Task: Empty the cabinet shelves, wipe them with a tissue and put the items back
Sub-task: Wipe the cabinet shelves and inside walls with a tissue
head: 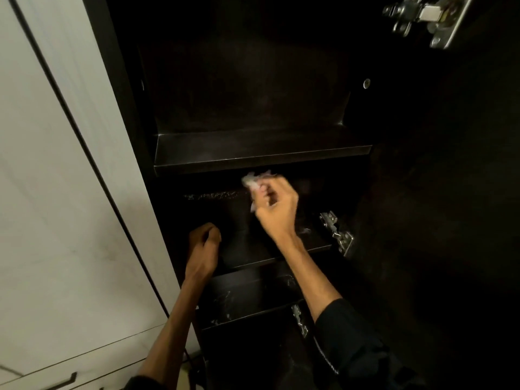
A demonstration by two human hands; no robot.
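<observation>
A dark cabinet stands open with several bare shelves. My right hand [277, 211] reaches in under the upper shelf [261, 157] and grips a crumpled white tissue [254, 182] against the back of the second shelf space. My left hand [204, 246] has its fingers curled over the left front edge of the second shelf [270, 253]. No stored items show on any shelf. A lower shelf [247, 299] carries pale smears.
The open dark door fills the right side, with metal hinges at the top [422, 15], middle [336, 232] and bottom [299, 319]. White cabinet doors [56, 192] run along the left, and a drawer handle [66, 380] sits at the lower left.
</observation>
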